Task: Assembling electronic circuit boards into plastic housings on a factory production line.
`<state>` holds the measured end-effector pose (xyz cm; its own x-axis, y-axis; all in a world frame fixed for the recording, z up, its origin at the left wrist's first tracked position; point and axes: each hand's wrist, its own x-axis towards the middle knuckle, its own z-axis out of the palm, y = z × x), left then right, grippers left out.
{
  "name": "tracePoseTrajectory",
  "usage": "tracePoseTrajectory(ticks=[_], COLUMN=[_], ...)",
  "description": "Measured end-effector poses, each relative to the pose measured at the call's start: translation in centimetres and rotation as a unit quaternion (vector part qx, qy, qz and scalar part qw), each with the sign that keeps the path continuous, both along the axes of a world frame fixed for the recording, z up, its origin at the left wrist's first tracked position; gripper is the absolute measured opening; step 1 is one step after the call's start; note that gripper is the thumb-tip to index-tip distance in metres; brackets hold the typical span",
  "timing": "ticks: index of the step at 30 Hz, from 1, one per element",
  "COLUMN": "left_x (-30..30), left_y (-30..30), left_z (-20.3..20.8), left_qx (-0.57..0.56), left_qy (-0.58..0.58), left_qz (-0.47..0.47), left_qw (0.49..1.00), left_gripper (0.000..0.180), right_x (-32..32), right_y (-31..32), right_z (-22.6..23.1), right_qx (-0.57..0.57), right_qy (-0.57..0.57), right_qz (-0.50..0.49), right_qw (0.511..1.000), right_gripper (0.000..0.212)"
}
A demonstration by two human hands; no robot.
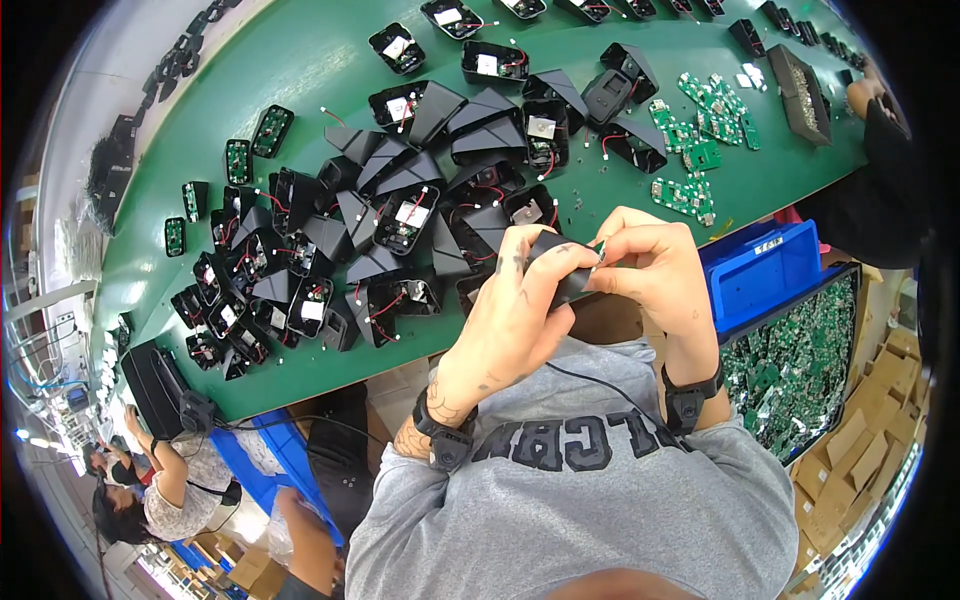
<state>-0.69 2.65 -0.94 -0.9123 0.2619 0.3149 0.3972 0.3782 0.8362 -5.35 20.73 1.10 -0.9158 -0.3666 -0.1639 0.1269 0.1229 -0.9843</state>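
The left hand [522,312] grasps a black housing [545,250], its fingers wrapped over the top and sides, and holds it above the near edge of the green table [640,20], in front of the person's grey sweatshirt [610,500]. The right hand [655,268] meets it from the right, thumb and forefinger brought together at the housing's right end, where a bit of a small green part [600,250] shows between them. The fingers hide most of that part, so I cannot tell whether the right hand grips it or only presses on it.

Beyond the hands and to the left, many open black housings [407,217] lie heaped at various angles, several showing white blocks and red wires inside. Farther left, a few housings with green boards [237,162] stand apart from the heap. On the far right of the table lie loose green circuit boards [703,154], near a long dark box [800,95] of small parts. Right of the right hand, below the table's edge, are a blue bin [762,275] and a tray of green boards [790,370].
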Motion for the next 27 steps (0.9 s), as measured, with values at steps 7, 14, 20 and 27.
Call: tracePoseTrajectory(ticks=[7,14,20,27], left_x=[0.1,-0.1,0.7,0.3], left_y=[-0.1,0.0,-0.3,0.0], left_z=[0.3,-0.4,1.0,0.0], left_qx=[0.001,0.060,0.339,0.230], left_qy=[-0.017,0.000,-0.316,-0.166], left_qz=[-0.017,-0.026,-0.019,0.097], left_qw=[1.000,0.998,0.886,0.954], left_gripper=[0.064,0.058,0.051,0.034], right_x=[0.8,0.5,-0.4,0.3], right_y=[-0.5,-0.4,0.1,-1.0], right_z=[0.7,-0.4,-0.7,-1.8], right_qx=[-0.128,-0.133,-0.161,-0.262], right_qy=[-0.076,-0.038,-0.098,-0.184], right_qz=[-0.084,-0.045,-0.006,-0.003], right_qw=[0.985,0.989,0.982,0.947], right_gripper=[0.025,0.031,0.017,0.015])
